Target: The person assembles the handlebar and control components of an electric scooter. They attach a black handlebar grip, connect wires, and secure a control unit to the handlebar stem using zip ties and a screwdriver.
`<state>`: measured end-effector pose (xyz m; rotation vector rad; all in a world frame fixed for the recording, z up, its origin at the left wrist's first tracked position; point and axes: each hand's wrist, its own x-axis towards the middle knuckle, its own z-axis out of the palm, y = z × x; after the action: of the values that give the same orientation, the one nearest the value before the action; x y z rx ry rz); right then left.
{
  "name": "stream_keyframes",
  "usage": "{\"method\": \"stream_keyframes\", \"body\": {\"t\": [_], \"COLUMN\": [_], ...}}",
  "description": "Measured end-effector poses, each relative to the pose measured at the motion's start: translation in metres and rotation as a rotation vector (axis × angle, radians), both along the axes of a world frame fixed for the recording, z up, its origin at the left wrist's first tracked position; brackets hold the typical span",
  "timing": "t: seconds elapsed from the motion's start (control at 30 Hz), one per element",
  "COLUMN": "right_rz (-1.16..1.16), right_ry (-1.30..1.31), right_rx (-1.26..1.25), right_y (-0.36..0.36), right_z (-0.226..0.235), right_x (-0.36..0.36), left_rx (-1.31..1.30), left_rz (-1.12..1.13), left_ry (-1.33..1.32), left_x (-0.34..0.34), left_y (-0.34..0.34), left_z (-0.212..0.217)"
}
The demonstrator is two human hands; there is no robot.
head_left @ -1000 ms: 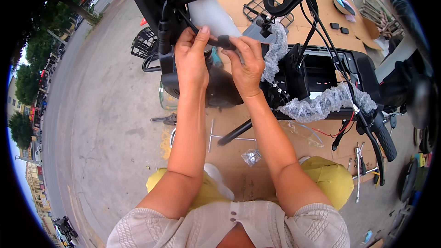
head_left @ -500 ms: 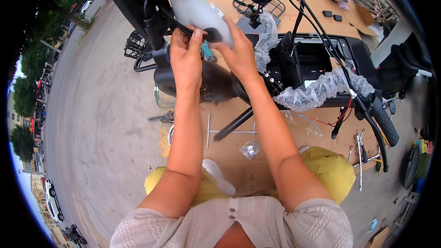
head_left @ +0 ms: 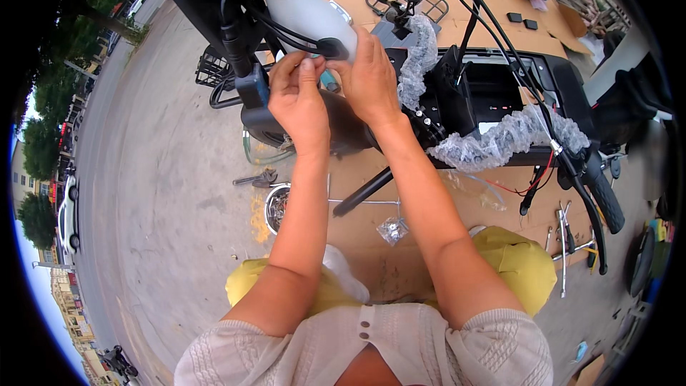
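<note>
A black electric scooter (head_left: 493,93) lies partly assembled in front of me, some parts wrapped in bubble wrap (head_left: 500,139). My left hand (head_left: 296,104) and my right hand (head_left: 368,75) meet at its front, just under a white panel (head_left: 307,11). Both pinch a small part near a black connector (head_left: 332,48) on black cables (head_left: 282,28); a bit of teal shows between them. What exactly the fingers hold is hidden. The black front fender (head_left: 336,125) lies right beneath my hands.
Sheets of cardboard (head_left: 371,257) lie on the concrete ground with a small bag of screws (head_left: 392,229), wrenches (head_left: 564,243) and pliers (head_left: 257,180). A wire basket (head_left: 407,3) sits beyond the scooter. The handlebar grip (head_left: 604,200) sticks out right. My yellow-clad knees frame the bottom.
Both hands have moved up and closer together toward the connector under the white panel. My head has shifted nearer, so the scooter front looks larger.
</note>
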<state>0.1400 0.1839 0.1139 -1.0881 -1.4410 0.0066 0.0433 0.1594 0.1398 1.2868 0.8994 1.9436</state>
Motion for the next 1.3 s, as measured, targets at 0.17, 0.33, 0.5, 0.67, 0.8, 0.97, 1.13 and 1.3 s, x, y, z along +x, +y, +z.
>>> {"method": "stream_keyframes", "body": {"t": [0.17,0.33,0.5,0.67,0.8,0.97,1.13,1.3], "right_rz": [-0.016,0.039,0.084,0.072,0.064,0.079,0.147,0.266], "right_ry": [0.006,0.016,0.047,0.042,0.002,0.019,0.078,0.085], "right_rx": [-0.038,-0.07,-0.103,-0.148,-0.084,-0.088,-0.194,-0.197], "right_y": [0.002,0.0,0.003,0.003,0.006,-0.002,-0.009,-0.012], "right_z": [-0.004,0.0,-0.007,-0.013,-0.021,-0.008,-0.003,0.004], "right_x": [0.001,-0.001,-0.001,0.003,0.006,-0.001,0.002,0.006], "left_rx": [-0.142,-0.233,-0.246,-0.366,-0.419,-0.601,-0.42,-0.259], "left_rz": [0.007,-0.136,-0.314,-0.324,-0.39,-0.472,-0.36,-0.193], "left_ry": [0.118,0.019,-0.227,-0.338,-0.471,-0.553,-0.328,0.034], "left_x": [-0.003,-0.001,-0.003,0.005,0.008,0.013,0.016,0.016], "left_y": [0.005,0.002,0.007,0.003,0.007,0.018,0.009,0.015], "left_z": [-0.007,-0.01,-0.011,-0.012,-0.021,-0.039,-0.027,-0.031]}}
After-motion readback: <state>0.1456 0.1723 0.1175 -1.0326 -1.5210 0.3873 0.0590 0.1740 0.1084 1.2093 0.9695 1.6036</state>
